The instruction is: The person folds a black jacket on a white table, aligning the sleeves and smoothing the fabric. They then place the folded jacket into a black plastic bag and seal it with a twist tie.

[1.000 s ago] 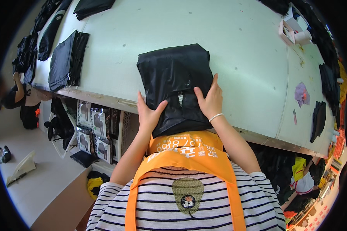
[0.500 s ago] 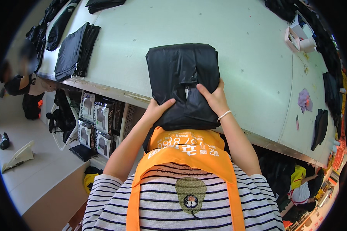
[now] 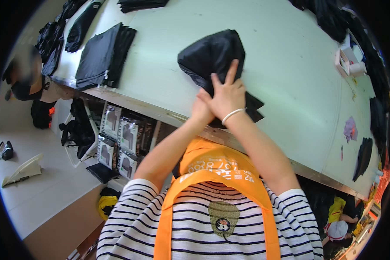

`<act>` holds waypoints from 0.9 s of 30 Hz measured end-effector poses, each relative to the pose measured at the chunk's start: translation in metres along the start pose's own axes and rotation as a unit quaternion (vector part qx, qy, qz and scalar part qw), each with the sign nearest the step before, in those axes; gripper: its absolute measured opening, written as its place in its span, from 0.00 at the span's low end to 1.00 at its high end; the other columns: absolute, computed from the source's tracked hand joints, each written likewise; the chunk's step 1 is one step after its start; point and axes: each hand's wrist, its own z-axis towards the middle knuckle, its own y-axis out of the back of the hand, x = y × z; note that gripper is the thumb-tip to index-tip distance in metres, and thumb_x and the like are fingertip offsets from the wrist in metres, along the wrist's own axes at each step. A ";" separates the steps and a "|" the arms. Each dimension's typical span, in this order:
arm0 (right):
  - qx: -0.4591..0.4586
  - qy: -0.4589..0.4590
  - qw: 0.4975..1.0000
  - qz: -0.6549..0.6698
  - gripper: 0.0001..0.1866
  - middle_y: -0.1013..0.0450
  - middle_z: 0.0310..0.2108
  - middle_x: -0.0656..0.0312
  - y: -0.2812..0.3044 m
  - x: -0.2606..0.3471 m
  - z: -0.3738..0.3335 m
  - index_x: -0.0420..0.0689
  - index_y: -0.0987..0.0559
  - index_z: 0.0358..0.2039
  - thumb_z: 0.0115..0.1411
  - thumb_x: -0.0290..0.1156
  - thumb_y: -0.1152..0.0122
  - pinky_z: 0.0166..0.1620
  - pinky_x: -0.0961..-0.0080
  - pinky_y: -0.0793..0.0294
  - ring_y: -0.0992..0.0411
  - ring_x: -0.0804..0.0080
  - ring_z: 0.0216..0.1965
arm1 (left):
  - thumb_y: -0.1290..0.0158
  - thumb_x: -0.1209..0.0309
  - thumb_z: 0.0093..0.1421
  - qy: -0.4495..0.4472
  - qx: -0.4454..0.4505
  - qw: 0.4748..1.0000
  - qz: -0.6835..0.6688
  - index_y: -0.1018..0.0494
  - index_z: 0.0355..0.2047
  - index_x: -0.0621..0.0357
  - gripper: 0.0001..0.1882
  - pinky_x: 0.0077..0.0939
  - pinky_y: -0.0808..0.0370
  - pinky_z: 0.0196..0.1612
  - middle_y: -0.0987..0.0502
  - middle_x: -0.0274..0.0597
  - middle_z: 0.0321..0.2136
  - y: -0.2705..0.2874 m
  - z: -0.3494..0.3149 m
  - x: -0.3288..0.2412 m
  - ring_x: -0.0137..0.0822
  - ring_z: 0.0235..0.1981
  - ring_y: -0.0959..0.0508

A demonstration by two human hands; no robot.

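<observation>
Table: pale green table (image 3: 290,65)
Far left: stack of folded black fabric (image 3: 102,56)
Underneath: packaged goods (image 3: 121,138)
Right edge: purple scrap (image 3: 349,128)

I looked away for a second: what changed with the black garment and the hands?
The black garment, earlier flat and square under two spread hands, is now bunched and turned leftward. The right hand crossed over onto the left hand, fingers on the cloth. The table and the folded black stack stayed.
</observation>
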 end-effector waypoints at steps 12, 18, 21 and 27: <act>0.046 0.007 0.991 -0.124 0.43 0.67 0.67 0.34 -0.022 0.064 0.042 0.52 0.34 0.61 0.43 0.47 0.32 0.53 0.64 0.39 0.37 0.48 0.48 | 0.41 0.60 0.52 -0.065 0.223 0.973 0.020 0.25 0.37 0.58 0.17 0.37 0.25 0.40 0.21 0.50 0.31 0.161 0.035 0.022 0.50 0.34 0.22; 0.065 -0.025 0.988 -0.140 0.41 0.67 0.66 0.32 -0.037 0.072 0.047 0.51 0.36 0.62 0.44 0.34 0.34 0.60 0.56 0.45 0.41 0.38 0.55 | 0.42 0.64 0.53 -0.057 -0.340 0.912 0.224 0.31 0.50 0.68 0.27 0.40 0.36 0.59 0.31 0.58 0.53 0.316 0.190 0.223 0.51 0.56 0.32; 0.064 -0.029 0.987 -0.142 0.40 0.68 0.66 0.34 -0.038 0.075 0.047 0.52 0.34 0.61 0.43 0.34 0.34 0.61 0.57 0.45 0.41 0.38 0.55 | 0.51 0.58 0.60 -0.018 -0.233 0.941 0.244 0.37 0.57 0.67 0.30 0.41 0.41 0.62 0.38 0.57 0.60 0.324 0.211 0.273 0.51 0.62 0.40; 0.088 -0.030 0.995 -0.047 0.39 0.68 0.68 0.40 -0.010 0.063 0.064 0.54 0.29 0.57 0.39 0.36 0.31 0.58 0.61 0.40 0.40 0.43 0.54 | 0.63 0.64 0.67 -0.084 -0.216 0.964 0.134 0.38 0.59 0.64 0.24 0.47 0.46 0.63 0.41 0.58 0.61 0.317 0.212 0.263 0.52 0.64 0.43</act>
